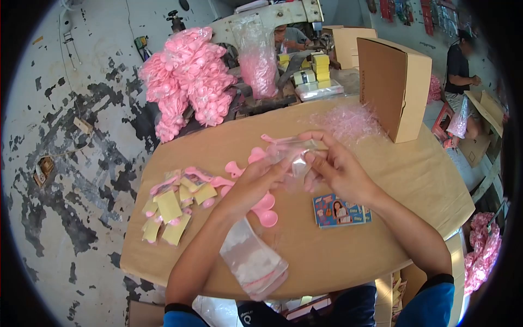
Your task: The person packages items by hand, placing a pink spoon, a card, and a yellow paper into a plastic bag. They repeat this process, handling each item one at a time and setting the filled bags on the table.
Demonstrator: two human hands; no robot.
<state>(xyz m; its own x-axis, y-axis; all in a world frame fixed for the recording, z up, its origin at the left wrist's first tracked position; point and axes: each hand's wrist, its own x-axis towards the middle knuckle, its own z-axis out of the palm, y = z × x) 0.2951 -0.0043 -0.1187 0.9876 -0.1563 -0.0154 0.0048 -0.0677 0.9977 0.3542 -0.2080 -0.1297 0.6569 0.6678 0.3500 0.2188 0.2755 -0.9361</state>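
Observation:
Over the middle of the table, my left hand and my right hand hold a clear plastic bag between them, with fingers closed on its sides. A pink spoon handle shows beside the bag's upper left. Below my left hand lie pink scoops. A stack of blue printed cards rests below my right hand. Flat clear bags lie near the front edge. To the left is a pile of packed scoops with yellow cards.
Bagged pink items are heaped at the back left. A cardboard box stands at the back right beside shredded clear plastic. Behind the brown table is a machine. Two other people are farther back.

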